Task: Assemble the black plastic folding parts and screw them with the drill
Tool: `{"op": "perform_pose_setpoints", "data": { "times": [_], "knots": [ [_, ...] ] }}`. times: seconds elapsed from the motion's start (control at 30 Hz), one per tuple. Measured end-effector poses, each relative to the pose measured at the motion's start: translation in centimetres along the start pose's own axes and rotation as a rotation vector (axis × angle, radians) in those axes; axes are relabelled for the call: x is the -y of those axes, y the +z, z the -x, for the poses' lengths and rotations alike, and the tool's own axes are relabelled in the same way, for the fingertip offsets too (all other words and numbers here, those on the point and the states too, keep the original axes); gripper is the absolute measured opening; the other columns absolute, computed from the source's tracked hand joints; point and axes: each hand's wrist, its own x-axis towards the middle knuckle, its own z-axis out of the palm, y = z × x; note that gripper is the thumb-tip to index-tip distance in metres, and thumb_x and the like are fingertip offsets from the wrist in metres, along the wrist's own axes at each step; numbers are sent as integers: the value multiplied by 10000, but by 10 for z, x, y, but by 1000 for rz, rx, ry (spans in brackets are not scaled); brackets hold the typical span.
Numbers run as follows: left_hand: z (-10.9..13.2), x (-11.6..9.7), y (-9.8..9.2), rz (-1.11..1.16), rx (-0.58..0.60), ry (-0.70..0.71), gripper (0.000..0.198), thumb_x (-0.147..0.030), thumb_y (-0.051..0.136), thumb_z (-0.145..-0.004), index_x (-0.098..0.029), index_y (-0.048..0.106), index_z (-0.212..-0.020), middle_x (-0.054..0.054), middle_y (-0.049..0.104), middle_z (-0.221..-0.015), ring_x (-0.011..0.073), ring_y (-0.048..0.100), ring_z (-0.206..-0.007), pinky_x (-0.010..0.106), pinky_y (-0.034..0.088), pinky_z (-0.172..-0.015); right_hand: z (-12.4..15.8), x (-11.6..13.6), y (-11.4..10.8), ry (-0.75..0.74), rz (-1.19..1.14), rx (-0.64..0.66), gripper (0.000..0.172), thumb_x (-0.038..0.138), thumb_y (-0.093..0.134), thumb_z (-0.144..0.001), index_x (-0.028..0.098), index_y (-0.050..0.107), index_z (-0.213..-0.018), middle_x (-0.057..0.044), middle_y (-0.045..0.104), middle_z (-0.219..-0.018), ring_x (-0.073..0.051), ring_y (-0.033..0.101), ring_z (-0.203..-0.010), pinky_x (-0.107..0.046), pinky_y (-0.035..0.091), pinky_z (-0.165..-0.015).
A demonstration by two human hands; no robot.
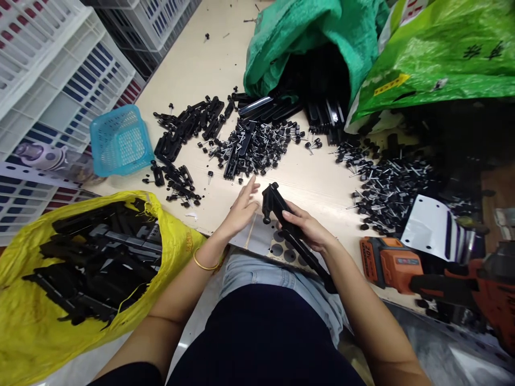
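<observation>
My right hand (309,228) is closed around a long black plastic bar (281,217) that slants from the table edge down toward my lap. At the bar's upper end a small black knob hangs down. My left hand (243,206) is beside that end, fingers stretched and slightly spread, fingertips close to the knob; nothing shows in them. A gold bangle sits on the left wrist. Just beyond the hands lies a heap of small black screw-like caps with metal pins (257,145).
A yellow sack of black bars (92,257) stands at my left. A blue basket (118,140) and white crates (60,64) are far left. Green bags (306,32) holding black parts sit behind. A second cap pile (386,190) and an orange power drill (396,265) lie right.
</observation>
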Motion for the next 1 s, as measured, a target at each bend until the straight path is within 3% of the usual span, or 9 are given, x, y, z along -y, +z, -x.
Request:
{"op": "perform_pose_setpoints", "data": {
  "times": [0.1,0.2,0.33,0.47,0.6,0.73,0.83,0.9,1.0],
  "knots": [
    [2,-15,-11,-507,51,372,710,-169,455,-832,-247,163,-1475,93,315,-1483,251,238,-1391,496,159,-1154,2,0,-7,51,-93,29,606,361,656,-768,288,471,-1341,5,639,-873,-102,568,-655,-210,480,-575],
    [3,-33,-2,-888,218,615,733,-144,467,-831,-212,128,-1478,108,254,-1514,291,141,-1425,550,70,-1155,3,0,-9,42,-66,-17,581,346,662,-757,285,495,-1311,-1,658,-918,-121,596,-724,-241,506,-667],
    [0,-44,24,-1081,479,790,630,-84,421,-852,-183,222,-1442,110,458,-1356,242,369,-1308,464,208,-1128,11,-1,-7,-8,65,-108,466,274,661,-725,216,576,-1179,-34,650,-1101,-165,597,-972,-307,461,-911],
    [-1,-38,45,-1102,557,837,561,-123,463,-856,-131,307,-1395,130,545,-1151,235,516,-1045,365,380,-940,30,-9,-12,32,82,-77,386,285,626,-714,189,593,-1087,-41,666,-1018,-192,600,-976,-340,461,-895],
    [5,-24,58,-1137,636,849,420,-199,502,-861,-117,447,-1269,123,568,-1011,242,524,-933,349,385,-859,49,-23,-25,95,138,-157,318,428,548,-790,175,562,-984,-37,648,-891,-179,616,-823,-323,490,-738],
    [6,-15,54,-1164,637,799,310,-249,569,-825,-128,529,-1107,119,571,-969,253,527,-936,377,370,-880,79,-28,-35,-4,725,-190,447,588,490,-824,173,568,-972,-65,652,-923,-185,605,-809,-308,456,-707],
    [4,-15,40,-1173,585,726,230,-220,590,-793,-130,544,-999,121,572,-973,250,537,-939,365,392,-843,102,-28,-33,-16,1201,-207,452,622,513,-808,177,583,-846,-71,657,-776,-186,588,-657,-281,386,-597],
    [5,-14,32,-1142,642,713,184,-212,570,-796,-141,542,-963,109,587,-941,235,558,-896,331,416,-769,111,-31,-28,-45,1376,-182,458,620,440,-853,187,555,-755,-59,633,-673,-183,567,-584,-270,330,-545],
    [14,-12,25,-1116,796,688,224,-252,589,-769,-141,547,-959,91,621,-865,227,592,-789,308,433,-665,116,-42,-16,-135,1515,-155,425,539,336,-928,189,548,-816,-50,627,-649,-187,570,-563,-266,313,-541]
  ]
}}
